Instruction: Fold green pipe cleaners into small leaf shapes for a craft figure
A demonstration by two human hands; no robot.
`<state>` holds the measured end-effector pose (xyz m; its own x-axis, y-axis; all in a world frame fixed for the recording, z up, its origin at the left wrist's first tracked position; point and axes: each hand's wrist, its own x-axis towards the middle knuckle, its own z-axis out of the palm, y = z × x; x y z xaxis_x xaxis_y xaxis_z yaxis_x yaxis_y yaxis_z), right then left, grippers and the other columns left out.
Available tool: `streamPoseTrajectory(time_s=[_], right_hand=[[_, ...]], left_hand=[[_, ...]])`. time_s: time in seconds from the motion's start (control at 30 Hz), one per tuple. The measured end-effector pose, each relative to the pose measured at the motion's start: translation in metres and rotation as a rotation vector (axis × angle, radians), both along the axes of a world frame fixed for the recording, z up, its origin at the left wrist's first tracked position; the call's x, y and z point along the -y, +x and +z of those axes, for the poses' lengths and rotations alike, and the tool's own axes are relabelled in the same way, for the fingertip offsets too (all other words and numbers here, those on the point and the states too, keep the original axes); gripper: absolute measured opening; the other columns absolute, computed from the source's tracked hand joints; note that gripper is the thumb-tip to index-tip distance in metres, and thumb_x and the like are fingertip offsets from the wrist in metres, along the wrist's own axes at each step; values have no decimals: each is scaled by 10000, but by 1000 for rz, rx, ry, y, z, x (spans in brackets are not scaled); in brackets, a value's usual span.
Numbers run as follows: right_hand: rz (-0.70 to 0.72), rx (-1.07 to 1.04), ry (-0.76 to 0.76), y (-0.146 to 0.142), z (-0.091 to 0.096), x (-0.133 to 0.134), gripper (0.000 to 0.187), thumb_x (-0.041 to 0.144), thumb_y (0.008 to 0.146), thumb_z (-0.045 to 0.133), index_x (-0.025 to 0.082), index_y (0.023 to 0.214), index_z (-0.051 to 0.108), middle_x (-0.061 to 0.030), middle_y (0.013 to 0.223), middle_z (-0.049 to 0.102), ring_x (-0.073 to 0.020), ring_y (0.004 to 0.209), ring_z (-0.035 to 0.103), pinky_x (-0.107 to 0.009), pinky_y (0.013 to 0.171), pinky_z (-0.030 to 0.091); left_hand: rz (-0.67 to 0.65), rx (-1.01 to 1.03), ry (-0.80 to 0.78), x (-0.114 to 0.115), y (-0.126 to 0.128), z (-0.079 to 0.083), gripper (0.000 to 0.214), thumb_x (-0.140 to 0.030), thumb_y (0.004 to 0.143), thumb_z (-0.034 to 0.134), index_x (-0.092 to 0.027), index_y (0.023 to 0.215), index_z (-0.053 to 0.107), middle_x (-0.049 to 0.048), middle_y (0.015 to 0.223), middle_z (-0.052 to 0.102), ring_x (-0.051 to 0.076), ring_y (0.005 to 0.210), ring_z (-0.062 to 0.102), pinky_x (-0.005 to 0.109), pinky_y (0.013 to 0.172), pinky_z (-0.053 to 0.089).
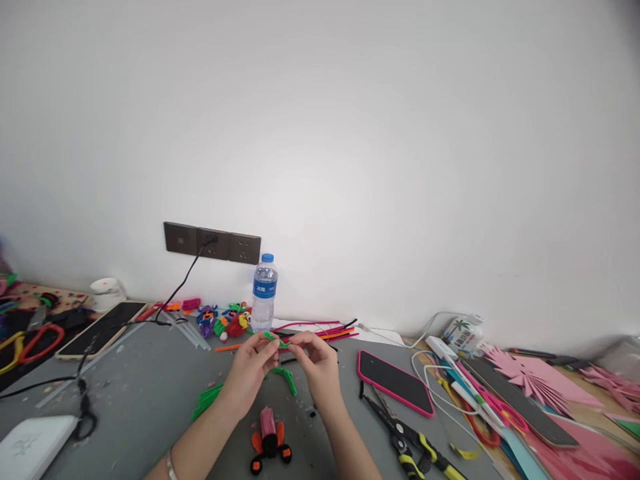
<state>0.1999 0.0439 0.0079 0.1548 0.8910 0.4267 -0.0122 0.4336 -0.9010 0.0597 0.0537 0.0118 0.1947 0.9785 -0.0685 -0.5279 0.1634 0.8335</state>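
Note:
My left hand (pixel 251 371) and my right hand (pixel 317 363) meet above the grey table (pixel 145 393), both pinched on a short green pipe cleaner (pixel 277 340) stretched between their fingertips. Just below the hands lie another bent green pipe cleaner (pixel 287 377) and a bundle of green ones (pixel 206 400). Nearer to me stands a small pipe-cleaner figure (pixel 269 440) in pink, orange and black.
A water bottle (pixel 263 293) stands by the wall with colourful pipe-cleaner figures (pixel 225 322) and loose sticks (pixel 325 330). A pink-cased phone (pixel 395 381), pliers (pixel 410 443), cables and pink paper (pixel 530 373) lie right. A tablet (pixel 103 328) and white box (pixel 33 443) lie left.

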Motion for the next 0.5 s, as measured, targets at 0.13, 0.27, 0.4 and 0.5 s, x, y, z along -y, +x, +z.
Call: streamPoseTrajectory(time_s=[0.13,0.27,0.4,0.5], right_hand=[[74,-47,-20,6,-2,-2,194,326,734,741,190,866,700,-44,758,680,-196,738,626,-317,689,522],[203,-15,-108,13,3,-1,183,353,719,754,193,784,695,-50,766,687,-196,720,622,-321,674,522],[251,6,-124,16,9,2,183,359,740,733,204,798,654,-19,738,628,-171,692,590,-297,657,504],[286,12,-102,17,10,3,207,363,766,711,212,876,621,-13,748,600,-169,704,572,-293,658,494]], left_hand=[[-27,-180,41,2,-4,4,230,-351,655,818,-184,745,688,-44,591,551,101,557,503,196,556,441],[-154,-303,86,1,-8,11,216,-341,668,802,-166,725,688,-23,590,559,110,538,475,206,525,407],[-186,-268,80,0,-11,13,270,-334,634,825,-194,739,620,-53,543,544,92,490,433,185,490,362],[-200,-301,130,-1,-11,14,281,-356,641,814,-185,652,592,-60,516,511,87,470,413,184,478,344]])
